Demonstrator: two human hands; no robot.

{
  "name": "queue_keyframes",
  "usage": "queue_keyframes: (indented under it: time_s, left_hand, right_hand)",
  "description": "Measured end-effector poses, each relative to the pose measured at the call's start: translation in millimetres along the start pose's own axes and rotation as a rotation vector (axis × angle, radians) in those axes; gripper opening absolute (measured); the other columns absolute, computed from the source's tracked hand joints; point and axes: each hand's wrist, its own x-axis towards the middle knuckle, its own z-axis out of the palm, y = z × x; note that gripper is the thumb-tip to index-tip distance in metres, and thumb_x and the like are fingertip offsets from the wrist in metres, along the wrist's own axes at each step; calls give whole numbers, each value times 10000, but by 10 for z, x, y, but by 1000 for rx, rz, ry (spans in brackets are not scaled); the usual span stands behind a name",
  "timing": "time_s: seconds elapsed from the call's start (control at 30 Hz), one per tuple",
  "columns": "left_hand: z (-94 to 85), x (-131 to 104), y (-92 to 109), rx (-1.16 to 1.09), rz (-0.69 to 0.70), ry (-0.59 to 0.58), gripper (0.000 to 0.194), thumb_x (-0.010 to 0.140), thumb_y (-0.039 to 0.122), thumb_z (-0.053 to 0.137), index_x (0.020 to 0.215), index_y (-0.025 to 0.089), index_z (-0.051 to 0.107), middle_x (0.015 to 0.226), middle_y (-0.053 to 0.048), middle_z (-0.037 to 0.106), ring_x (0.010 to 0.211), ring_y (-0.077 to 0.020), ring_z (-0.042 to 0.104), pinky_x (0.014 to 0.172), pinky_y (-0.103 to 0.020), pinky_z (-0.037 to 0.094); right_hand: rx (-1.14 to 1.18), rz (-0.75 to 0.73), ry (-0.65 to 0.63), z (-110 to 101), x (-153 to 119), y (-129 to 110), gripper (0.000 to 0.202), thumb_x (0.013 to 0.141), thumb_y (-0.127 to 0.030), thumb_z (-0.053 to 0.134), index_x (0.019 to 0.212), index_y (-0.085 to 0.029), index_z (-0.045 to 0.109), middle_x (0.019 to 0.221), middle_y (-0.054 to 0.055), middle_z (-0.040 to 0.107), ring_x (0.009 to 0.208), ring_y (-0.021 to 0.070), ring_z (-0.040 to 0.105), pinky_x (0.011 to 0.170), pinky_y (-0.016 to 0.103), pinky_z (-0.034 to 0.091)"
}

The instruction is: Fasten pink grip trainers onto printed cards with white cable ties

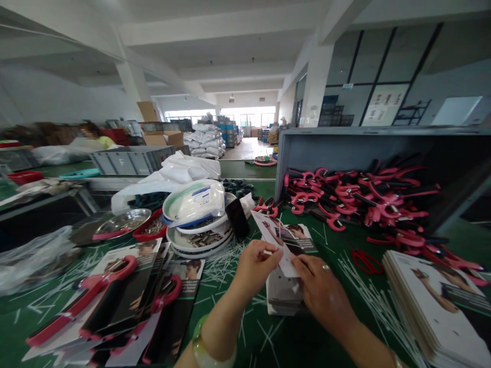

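Above a stack of printed cards (284, 289), a white-backed printed card (289, 264) is held tilted. My right hand (324, 289), a ring on one finger, has its thumb and fingers closed on the card's lower right edge. My left hand (256, 266) is pinched shut at the card's left side, its fingertips touching it; what they grip is too small to make out. A thin white cable tie (280, 223) sticks up by the card's upper part. More white cable ties (364, 291) lie on the green table to the right.
At left lie carded pink-handled pliers (99, 286). Behind them are a metal bowl (123, 223), a red tray (153, 227), stacked white basins (199, 250) and a phone (237, 220). A grey crate (282, 163) spills pink pliers (349, 194); red scissors (366, 261) and another card stack (433, 306) are at right.
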Motion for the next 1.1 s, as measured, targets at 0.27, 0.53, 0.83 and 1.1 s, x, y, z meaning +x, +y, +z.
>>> queue_keyframes:
  time_s: [0.27, 0.53, 0.83, 1.1]
  left_hand:
    - [-181, 4, -276, 302, 248, 226, 142, 750, 315, 625, 655, 214, 657, 770, -43, 617, 749, -188, 549, 696, -280, 429]
    - [-44, 44, -609, 4, 50, 154, 271, 818, 443, 532, 723, 196, 587, 774, -57, 656, 736, -193, 588, 706, -301, 458]
    - [38, -138, -750, 189, 111, 82, 570, 665, 246, 732, 1212, 238, 569, 1419, -116, 408, 1334, -281, 324, 1111, -441, 200]
    - [-58, -122, -796, 325, 119, -202, 608, 803, 332, 603, 1370, 298, 387, 1505, -48, 252, 1390, -264, 188, 1142, -463, 140]
  right_hand:
    - [90, 107, -83, 50, 19, 114, 281, 832, -224, 507, 1072, -150, 632, 973, 108, 638, 922, 233, 577, 767, 381, 501]
    - [218, 138, -160, -147, -155, 359, 358, 804, -291, 581, 1146, -185, 596, 991, 76, 664, 969, 207, 584, 838, 366, 497]
    - [-47, 537, -382, 281, 394, 1720, 336, 892, -194, 411, 1141, -77, 603, 1070, 182, 642, 969, 229, 613, 807, 332, 459]
    - [-130, 552, -649, 1222, 895, 2294, 317, 882, -289, 538, 1162, -141, 548, 1151, 103, 581, 991, 204, 580, 844, 401, 477]
